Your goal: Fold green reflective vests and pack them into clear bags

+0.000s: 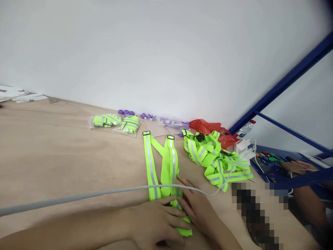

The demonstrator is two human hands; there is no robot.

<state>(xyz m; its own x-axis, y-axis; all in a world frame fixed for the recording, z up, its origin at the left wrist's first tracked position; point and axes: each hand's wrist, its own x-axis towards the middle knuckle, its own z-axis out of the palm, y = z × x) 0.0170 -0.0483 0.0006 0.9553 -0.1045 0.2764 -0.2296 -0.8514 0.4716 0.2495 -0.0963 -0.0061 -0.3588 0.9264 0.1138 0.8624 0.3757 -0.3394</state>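
Note:
A neon yellow-green reflective strap [151,163] with silver stripes and black buckles lies in front of me, its lengths stretched away from me on the table. My left hand [160,220] rests across the near end of the strap, fingers apart. Against the strap's right side, my right hand [196,203] touches it with fingers stretched out. Part of the strap is hidden under both hands. To the right sits a tangled pile of similar reflective straps [205,149]. Two clear bags [130,125] with folded straps inside lie farther back on the left.
A grey cable [78,197] crosses above the strap. Along the wall are purple pieces [126,113], a red plastic bag [208,126] and a bottle [247,128]. A blue metal frame [286,81] stands right, with another person's hand [296,167] beyond it.

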